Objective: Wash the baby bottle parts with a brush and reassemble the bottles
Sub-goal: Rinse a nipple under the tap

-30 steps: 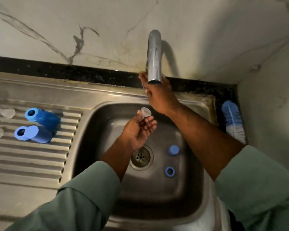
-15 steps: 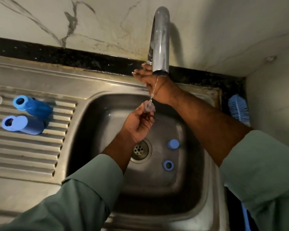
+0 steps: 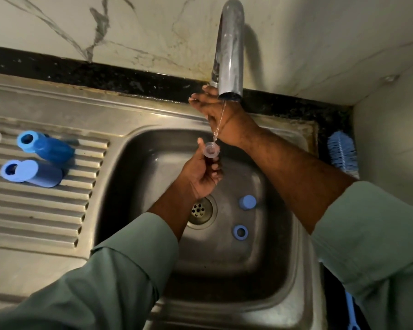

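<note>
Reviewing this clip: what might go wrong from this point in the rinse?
1. The left hand pinches the small clear nipple under the water stream; wet, it may slip and drop toward the drain below.
2. The right hand reaches behind the faucet; opening the flow further could splash or knock the nipple loose.

Water [image 3: 218,125] now running from the tap spout [image 3: 229,51], dry a second ago, a thin trickle half a second ago, left hand [image 3: 202,175] has lifted the clear teat [image 3: 211,150] under the stream, camera view tilted slightly downward
</note>
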### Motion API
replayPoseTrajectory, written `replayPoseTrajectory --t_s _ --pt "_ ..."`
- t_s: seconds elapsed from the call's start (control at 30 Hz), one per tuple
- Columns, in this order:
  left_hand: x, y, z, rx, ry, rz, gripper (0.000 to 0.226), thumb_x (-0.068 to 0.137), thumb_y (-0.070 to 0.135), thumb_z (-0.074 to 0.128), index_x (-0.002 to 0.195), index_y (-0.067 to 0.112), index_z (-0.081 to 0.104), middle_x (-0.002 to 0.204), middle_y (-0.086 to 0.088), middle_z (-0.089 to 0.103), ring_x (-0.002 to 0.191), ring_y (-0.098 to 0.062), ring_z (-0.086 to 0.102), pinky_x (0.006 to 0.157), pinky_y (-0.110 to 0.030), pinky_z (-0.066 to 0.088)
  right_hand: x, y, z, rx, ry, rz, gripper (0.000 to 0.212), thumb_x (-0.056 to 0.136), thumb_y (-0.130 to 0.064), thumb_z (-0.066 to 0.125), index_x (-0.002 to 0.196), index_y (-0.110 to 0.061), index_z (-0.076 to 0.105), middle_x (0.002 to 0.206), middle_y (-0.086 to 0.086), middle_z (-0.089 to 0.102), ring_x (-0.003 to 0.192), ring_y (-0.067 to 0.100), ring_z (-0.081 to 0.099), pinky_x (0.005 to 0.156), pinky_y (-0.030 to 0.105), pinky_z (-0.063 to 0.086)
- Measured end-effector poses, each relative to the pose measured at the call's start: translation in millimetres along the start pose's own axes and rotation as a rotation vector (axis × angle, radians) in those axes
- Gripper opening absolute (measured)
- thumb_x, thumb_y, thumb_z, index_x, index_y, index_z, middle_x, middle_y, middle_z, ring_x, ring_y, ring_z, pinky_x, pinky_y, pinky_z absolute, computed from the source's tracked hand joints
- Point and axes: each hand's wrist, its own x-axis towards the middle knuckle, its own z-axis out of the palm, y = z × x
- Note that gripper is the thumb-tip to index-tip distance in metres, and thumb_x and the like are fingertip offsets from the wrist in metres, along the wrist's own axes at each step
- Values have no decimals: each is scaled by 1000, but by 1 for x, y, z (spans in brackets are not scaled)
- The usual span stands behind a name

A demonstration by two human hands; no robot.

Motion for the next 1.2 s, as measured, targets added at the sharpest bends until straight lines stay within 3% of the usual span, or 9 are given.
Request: replayPoseTrajectory --t_s 0.23,0.4,0.5,0.57,0.67,0.77,0.93,1.07,1.2 --pt "-6 4 4 52 101 174 6 93 5 60 92 9 63 73 -4 66 64 -11 61 57 -20 54 -1 1 3 -27 6 -2 63 75 6 62 135 -11 53 139 17 50 135 38 38 108 59 30" --pt "-16 4 5 575 260 487 15 78 -8 74 84 3 67 76 0 70 66 -3 66 60 -17 52 0 1 6 -19 19 10 61 79 4 61 136 -14 51 140 15 50 136 36 36 110 57 29" --pt "-18 5 5 905 314 659 30 76 -7 76 68 20 66 73 8 66 65 1 64 68 -24 55 0 2 8 -30 12 20 59 81 3 59 137 -15 50 139 15 50 135 36 37 111 55 29" --pt "-18 6 4 1034 360 693 38 77 -1 77 64 31 62 77 7 67 76 -11 67 79 -36 58 1 2 8 -21 8 25 56 83 0 58 137 -14 50 139 16 51 135 36 37 111 55 29" --pt "-18 8 2 1189 411 709 12 81 10 77 81 19 69 89 0 67 85 -18 66 82 -36 56 2 2 4 20 27 20 51 85 -2 55 135 -11 52 135 17 53 132 37 41 110 54 31" --pt "-20 11 4 1344 451 760 16 87 17 72 101 11 73 102 -5 68 92 -19 64 83 -31 53 4 0 -3 74 36 31 47 86 1 55 131 -7 55 132 20 55 129 39 44 110 53 32" --pt "-20 15 3 1478 352 863 19 90 17 68 108 11 72 110 -6 66 97 -19 63 88 -32 53 18 3 -5 87 -71 237 43 90 -14 56 133 -12 54 129 11 56 126 28 47 111 43 29" --pt "-22 17 -4 1558 184 916 21 94 21 59 111 18 70 113 7 64 99 -9 61 83 -8 43 33 3 0 166 -99 382 35 91 -21 56 125 -11 58 117 8 62 110 26 57 100 42 45" --pt "-22 21 -15 1906 27 1210 31 94 22 48 117 9 65 118 -12 63 96 -28 65 74 -33 56 44 4 -2 198 -140 368 28 91 -17 54 116 -8 63 114 11 66 106 27 61 94 41 50"
